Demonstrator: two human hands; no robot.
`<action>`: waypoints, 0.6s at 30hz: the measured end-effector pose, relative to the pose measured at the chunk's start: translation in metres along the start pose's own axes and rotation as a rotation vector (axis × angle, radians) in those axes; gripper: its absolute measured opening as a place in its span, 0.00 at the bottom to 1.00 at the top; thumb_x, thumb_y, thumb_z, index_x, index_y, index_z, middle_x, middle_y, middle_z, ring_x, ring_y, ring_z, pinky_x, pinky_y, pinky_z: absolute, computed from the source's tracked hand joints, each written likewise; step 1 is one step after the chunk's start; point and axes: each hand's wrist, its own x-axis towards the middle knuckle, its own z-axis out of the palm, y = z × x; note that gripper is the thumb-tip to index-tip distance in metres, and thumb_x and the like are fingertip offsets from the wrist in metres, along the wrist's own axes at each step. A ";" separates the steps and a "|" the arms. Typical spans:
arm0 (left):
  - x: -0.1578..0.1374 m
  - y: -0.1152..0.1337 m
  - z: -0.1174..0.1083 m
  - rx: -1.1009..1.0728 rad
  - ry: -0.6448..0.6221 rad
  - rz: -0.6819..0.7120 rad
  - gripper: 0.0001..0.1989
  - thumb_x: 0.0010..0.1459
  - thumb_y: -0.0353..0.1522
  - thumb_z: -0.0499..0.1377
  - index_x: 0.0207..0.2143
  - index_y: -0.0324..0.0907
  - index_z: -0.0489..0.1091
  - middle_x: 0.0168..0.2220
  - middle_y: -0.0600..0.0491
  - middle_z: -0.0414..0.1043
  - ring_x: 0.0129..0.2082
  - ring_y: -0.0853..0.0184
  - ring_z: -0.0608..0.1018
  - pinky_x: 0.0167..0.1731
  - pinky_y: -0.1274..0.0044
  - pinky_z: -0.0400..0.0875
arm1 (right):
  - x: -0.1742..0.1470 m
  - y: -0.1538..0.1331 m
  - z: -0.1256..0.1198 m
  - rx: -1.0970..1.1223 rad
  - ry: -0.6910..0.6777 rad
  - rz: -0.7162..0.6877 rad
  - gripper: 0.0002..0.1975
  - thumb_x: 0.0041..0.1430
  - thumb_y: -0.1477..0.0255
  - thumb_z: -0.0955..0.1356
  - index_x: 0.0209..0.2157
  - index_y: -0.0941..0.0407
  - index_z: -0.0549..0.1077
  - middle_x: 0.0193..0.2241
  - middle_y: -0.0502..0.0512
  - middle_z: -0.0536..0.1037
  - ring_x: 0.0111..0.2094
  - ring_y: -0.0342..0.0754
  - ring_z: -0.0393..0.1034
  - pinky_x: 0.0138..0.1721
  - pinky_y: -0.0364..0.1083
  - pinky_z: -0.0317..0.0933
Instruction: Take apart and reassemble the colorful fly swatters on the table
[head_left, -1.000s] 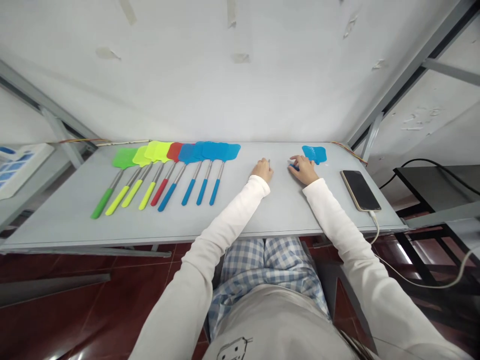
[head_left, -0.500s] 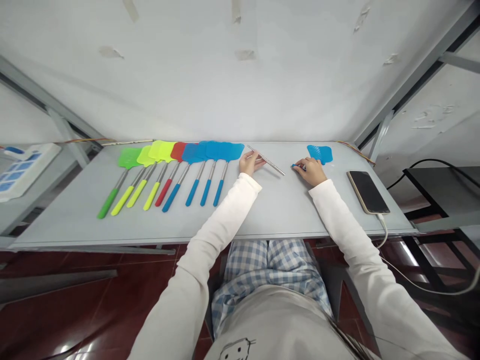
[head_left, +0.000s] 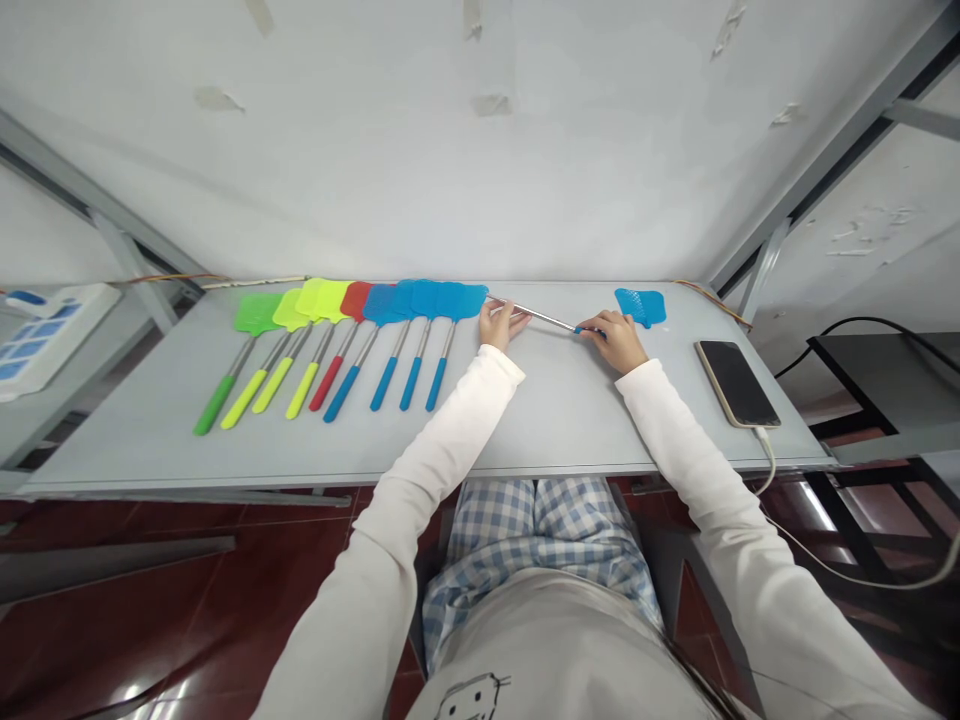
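Observation:
My left hand (head_left: 504, 327) is closed around a thin metal rod (head_left: 551, 320) above the table. The rod slopes down to the right, and its right end meets a blue handle (head_left: 579, 330). Most of that handle is hidden in the fingers of my right hand (head_left: 616, 340), which is closed on it. Just behind my right hand lies a loose blue fly swatter head (head_left: 643, 307). To the left of my left hand, several fly swatters lie side by side, among them a blue one (head_left: 437, 385), a red one (head_left: 328, 383) and a green one (head_left: 215, 404).
A phone (head_left: 737, 384) with a white charging cable (head_left: 769, 460) lies at the right of the grey table (head_left: 555, 430). At the far left is a white and blue plastic object (head_left: 52, 335). The wall (head_left: 487, 190) rises behind the table, with metal frame posts on both sides.
The rod has turned flatter, and its right end now touches the blue handle; before, there was a gap. My right hand has shifted slightly left with the handle.

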 end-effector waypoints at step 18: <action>-0.014 0.005 0.004 0.023 -0.162 0.105 0.15 0.52 0.34 0.66 0.37 0.45 0.62 0.31 0.56 0.73 0.35 0.66 0.82 0.48 0.68 0.75 | 0.002 0.006 0.006 0.059 0.086 0.005 0.13 0.64 0.69 0.60 0.41 0.56 0.74 0.38 0.63 0.73 0.41 0.57 0.66 0.45 0.53 0.57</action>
